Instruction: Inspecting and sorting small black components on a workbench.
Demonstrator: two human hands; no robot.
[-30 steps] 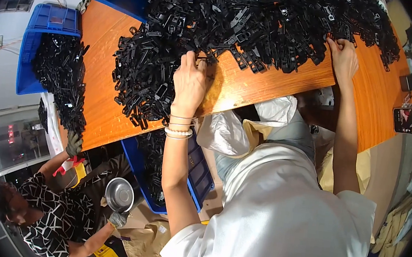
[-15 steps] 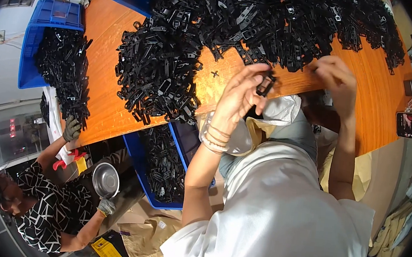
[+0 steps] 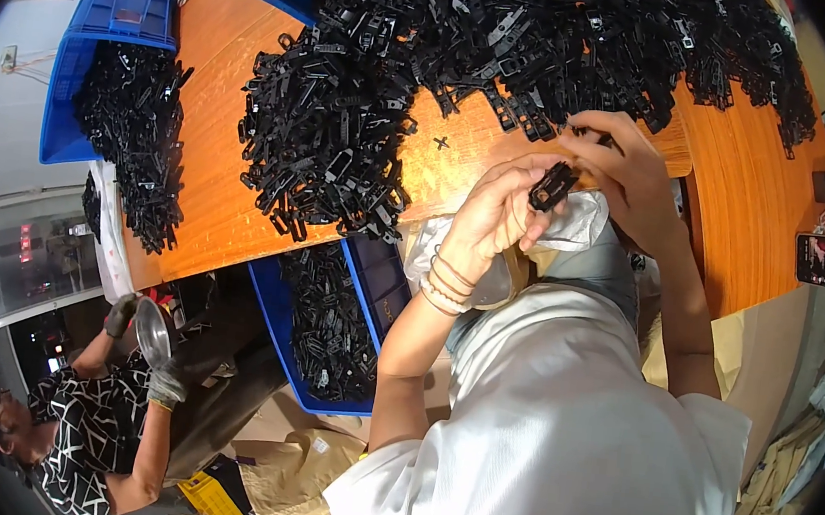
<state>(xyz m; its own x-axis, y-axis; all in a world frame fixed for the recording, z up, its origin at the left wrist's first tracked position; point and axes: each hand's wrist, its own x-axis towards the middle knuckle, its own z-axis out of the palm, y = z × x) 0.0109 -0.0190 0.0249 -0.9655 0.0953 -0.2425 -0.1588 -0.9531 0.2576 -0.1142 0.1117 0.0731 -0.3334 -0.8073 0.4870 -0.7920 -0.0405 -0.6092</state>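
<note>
My left hand (image 3: 498,206), with bands round its wrist, is closed on a black plastic frame-like part (image 3: 552,186) with a rectangular opening. Close by on the right, my right hand (image 3: 632,180) bends over it. A small dark plastic piece (image 3: 606,140) shows between its curled fingers; its exact shape is blurred. Both hands are above the table's near edge. Just beyond them spreads a large pile of black plastic parts (image 3: 516,37). A second heap of such parts (image 3: 324,138) lies to the left, and a tiny black cross-shaped piece (image 3: 441,143) rests on the bare wood between.
The wooden table (image 3: 205,226) carries the piles. A blue crate (image 3: 306,405) of parts stands below its edge, another blue crate (image 3: 63,120) at far left. A gloved co-worker (image 3: 103,426) holds a metal bowl (image 3: 153,334). A phone (image 3: 824,261) stands at right.
My right hand has come left and down toward my left hand. The left hand has shifted slightly right with its part. The co-worker has lifted the bowl leftward, both gloved hands now at it.
</note>
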